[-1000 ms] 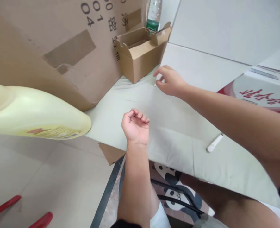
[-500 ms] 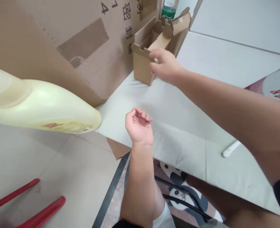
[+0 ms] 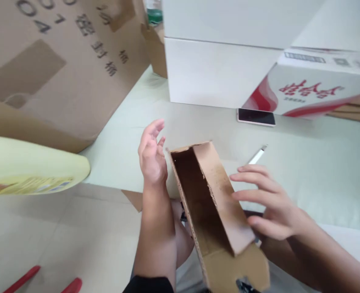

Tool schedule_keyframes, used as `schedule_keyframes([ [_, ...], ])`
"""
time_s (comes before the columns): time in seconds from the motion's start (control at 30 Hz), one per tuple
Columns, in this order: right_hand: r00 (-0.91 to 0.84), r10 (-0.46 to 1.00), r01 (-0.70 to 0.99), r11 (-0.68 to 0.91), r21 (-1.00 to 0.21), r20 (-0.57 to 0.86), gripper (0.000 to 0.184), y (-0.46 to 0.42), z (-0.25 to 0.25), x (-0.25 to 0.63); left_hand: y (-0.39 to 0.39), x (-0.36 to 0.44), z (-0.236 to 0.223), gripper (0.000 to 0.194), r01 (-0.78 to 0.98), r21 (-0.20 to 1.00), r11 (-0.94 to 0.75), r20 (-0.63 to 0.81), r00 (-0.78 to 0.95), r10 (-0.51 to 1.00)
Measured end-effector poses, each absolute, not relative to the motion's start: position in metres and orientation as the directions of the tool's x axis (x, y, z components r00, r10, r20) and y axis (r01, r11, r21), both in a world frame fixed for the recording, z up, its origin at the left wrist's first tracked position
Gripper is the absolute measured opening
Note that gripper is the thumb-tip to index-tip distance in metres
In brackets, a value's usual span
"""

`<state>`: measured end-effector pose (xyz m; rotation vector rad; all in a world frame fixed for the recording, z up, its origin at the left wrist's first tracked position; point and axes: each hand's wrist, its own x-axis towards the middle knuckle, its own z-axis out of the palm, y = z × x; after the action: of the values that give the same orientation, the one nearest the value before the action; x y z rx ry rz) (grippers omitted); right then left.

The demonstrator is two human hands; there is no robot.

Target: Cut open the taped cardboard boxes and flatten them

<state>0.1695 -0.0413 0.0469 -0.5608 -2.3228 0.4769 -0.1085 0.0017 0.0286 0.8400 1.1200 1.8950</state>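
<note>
Here's the carton (image 3: 210, 215), lower centre of the frame, open side up, tilted lengthways, top end over the worktop (image 3: 314, 162) and near end running down past its edge. Its inside drops into deep shadow, so the bottom is hard to read; a blurred dark object (image 3: 246, 286) sits at the near end, mostly cut off by the bottom edge.

The right hand (image 3: 267, 199) comes in from the lower right, back of the hand up, fingers (image 3: 254, 178) spread wide, tips lapping the carton's right flap; whether they actually press on it, I can't tell. And the left hand (image 3: 153, 158), just beside the carton's upper left corner, stands upright on a raised forearm, palm turned inward, fingers loosely curved and apart, nothing in them. A black sleeve (image 3: 149, 285) is clipped at the bottom.

Just above the right hand, a white tool (image 3: 257, 156), its lower end hidden by the fingers. Further up, a phone (image 3: 256, 117) by the red-and-white box (image 3: 308, 91). Upper centre, the white box (image 3: 207, 73) hides most of a small box (image 3: 157, 51), and a green bottle (image 3: 154, 16) is cropped by the top. Far left, a yellow jug (image 3: 33, 165), also cut off.
</note>
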Motion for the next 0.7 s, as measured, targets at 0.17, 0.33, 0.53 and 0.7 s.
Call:
schedule_keyframes([
  [0.17,-0.800,0.476,0.263,0.826,-0.499,0.365,0.026,-0.046,0.050,0.164,0.009,-0.058,0.033,0.044,-0.212,0.939,-0.272,0.230,-0.202,0.952],
  [0.33,-0.696,0.531,0.249,0.810,-0.531,0.484,0.031,-0.042,0.033,0.167,0.009,-0.027,0.038,0.061,-0.238,0.934,-0.267,0.233,-0.160,0.959],
  [0.53,-0.484,0.574,0.183,0.805,-0.565,0.661,0.038,-0.031,0.020,0.190,0.010,-0.025,0.034,0.064,-0.183,0.950,-0.253,0.242,-0.081,0.967],
  [0.7,-0.453,0.610,0.215,0.782,-0.585,0.650,0.027,-0.023,0.019,0.212,0.014,-0.027,0.030,0.070,-0.173,0.958,-0.230,0.224,-0.053,0.973],
])
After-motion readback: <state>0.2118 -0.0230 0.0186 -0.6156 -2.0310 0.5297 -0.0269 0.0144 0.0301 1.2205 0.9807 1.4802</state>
